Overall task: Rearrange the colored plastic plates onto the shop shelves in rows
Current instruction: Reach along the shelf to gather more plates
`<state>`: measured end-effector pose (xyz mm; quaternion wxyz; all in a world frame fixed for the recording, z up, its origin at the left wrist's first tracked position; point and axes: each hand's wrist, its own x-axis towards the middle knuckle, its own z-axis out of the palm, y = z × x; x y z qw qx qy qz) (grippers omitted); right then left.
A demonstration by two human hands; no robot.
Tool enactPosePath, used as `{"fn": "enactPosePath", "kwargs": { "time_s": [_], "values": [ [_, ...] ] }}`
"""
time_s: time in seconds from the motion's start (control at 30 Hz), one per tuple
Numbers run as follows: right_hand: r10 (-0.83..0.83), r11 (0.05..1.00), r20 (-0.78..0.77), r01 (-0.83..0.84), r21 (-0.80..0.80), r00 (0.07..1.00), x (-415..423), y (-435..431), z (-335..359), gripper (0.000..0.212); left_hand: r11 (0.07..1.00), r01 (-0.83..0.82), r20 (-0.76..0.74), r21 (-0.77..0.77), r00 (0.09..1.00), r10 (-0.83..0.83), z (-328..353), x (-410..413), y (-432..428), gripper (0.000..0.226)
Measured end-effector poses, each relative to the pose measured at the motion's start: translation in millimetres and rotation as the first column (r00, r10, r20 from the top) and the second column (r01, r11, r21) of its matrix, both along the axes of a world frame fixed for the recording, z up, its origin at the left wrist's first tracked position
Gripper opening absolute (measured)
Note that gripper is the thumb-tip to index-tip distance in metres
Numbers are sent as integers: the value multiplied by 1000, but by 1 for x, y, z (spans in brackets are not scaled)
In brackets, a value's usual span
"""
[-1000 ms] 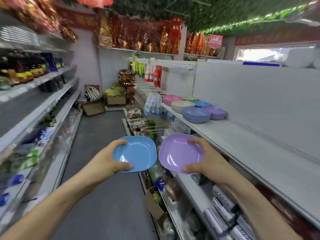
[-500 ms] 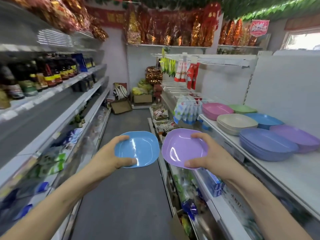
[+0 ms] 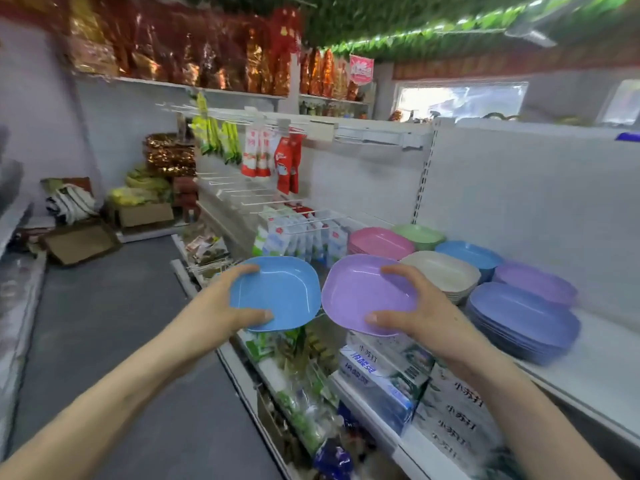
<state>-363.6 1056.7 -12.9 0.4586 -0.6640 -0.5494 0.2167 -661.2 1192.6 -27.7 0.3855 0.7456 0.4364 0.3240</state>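
Observation:
My left hand [image 3: 227, 304] grips a light blue plate [image 3: 282, 292] by its left rim, thumb on the near edge. My right hand [image 3: 420, 308] grips a purple plate [image 3: 356, 292] by its right rim. Both plates hang side by side over the aisle edge, just left of the white shelf [image 3: 595, 362]. On that shelf stand stacks of plates in two rows: pink [image 3: 379, 240], green [image 3: 420, 233], cream [image 3: 446, 271], light blue [image 3: 472, 256], purple [image 3: 535, 282] and periwinkle [image 3: 526, 320].
Wire hooks with hanging packets [image 3: 266, 154] jut out left of the plate stacks. Boxed goods [image 3: 381, 375] fill the lower shelves under my hands. The grey aisle floor [image 3: 114, 323] runs left, with cardboard boxes [image 3: 83, 240] at its far end.
I have moved closer to the plate stacks and turned right toward the shelf. Both hands keep the same grip on their plates, now nearer the shelf's stacks.

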Motion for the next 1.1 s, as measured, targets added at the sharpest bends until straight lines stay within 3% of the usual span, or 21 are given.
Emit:
{"fn": "enactPosePath", "kwargs": {
  "time_s": [0.33, 0.87, 1.1],
  "values": [
    [-406, 913, 56, 402, 62, 912, 40, -41, 35, 72, 916, 377, 92, 139, 916, -391, 23, 132, 72, 62],
    [-558, 824, -17, 557, 104, 830, 133, -55, 28, 67, 789, 597, 56, 147, 791, -609, 51, 278, 109, 63],
    [-742, 624, -148, 754, 204, 654, 184, -84, 14, 67, 721, 686, 111, 100, 712, -693, 49, 331, 115, 64]
  ]
}}
